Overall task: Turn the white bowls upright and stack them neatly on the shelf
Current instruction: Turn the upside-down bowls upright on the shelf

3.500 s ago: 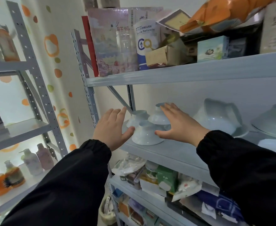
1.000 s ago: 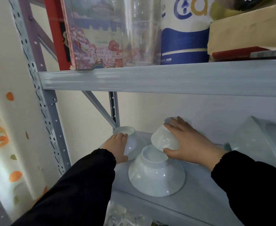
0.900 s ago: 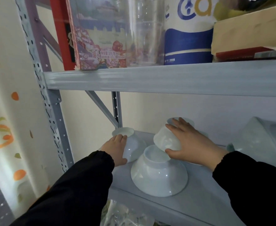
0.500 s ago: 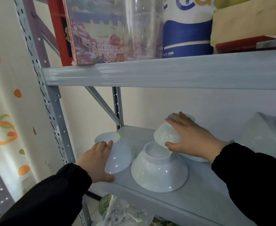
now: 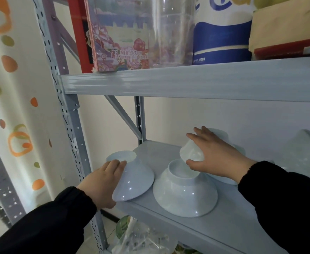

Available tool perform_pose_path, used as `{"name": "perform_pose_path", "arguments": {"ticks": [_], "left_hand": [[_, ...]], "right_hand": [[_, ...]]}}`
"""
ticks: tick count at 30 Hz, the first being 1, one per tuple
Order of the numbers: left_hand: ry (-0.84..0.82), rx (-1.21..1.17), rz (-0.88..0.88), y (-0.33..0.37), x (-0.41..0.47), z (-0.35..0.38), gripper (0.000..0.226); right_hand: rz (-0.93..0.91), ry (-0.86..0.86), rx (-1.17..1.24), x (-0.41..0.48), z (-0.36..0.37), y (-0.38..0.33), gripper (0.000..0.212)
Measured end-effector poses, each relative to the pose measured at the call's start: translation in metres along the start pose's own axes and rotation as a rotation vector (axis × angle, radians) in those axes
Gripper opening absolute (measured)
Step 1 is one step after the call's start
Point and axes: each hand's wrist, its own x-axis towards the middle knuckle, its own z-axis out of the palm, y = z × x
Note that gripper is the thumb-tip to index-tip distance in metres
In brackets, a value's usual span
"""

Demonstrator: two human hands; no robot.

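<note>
Three white bowls sit upside down on the grey shelf [image 5: 231, 224]. My left hand [image 5: 103, 182] grips the left bowl [image 5: 134, 180], which is tilted and hangs partly over the shelf's front left corner. My right hand [image 5: 216, 156] is wrapped around a small bowl [image 5: 190, 153] at the back, tilted toward me with its foot ring facing out. A larger inverted bowl [image 5: 185, 195] rests flat between them, touched by neither hand. Behind my right hand lies another white bowl [image 5: 222, 132], mostly hidden.
The shelf above [image 5: 187, 81] hangs low over the bowls and carries a printed box [image 5: 119, 33], a clear jar [image 5: 172, 30] and a blue-white pack [image 5: 222, 33]. More pale dishes [image 5: 304, 153] stand at the right. A perforated upright [image 5: 66, 114] rises at the left. Plastic bags [image 5: 141, 237] lie below.
My left hand has dragged the left bowl from the back of the shelf forward to the front left corner and tipped it. My right hand has stayed on the small back bowl.
</note>
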Motion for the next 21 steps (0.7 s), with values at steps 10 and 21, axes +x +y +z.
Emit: {"name": "perform_pose_path", "arguments": {"ticks": [10, 21], "left_hand": [[0.262, -0.916, -0.5, -0.014, 0.057, -0.046, 0.06], [0.057, -2.399, -0.797, 0.021, 0.121, -0.002, 0.046]], "right_hand": [[-0.028, 0.007, -0.004, 0.006, -0.002, -0.006, 0.089], [-0.002, 0.031, 0.021, 0.001, -0.004, -0.001, 0.089]]}}
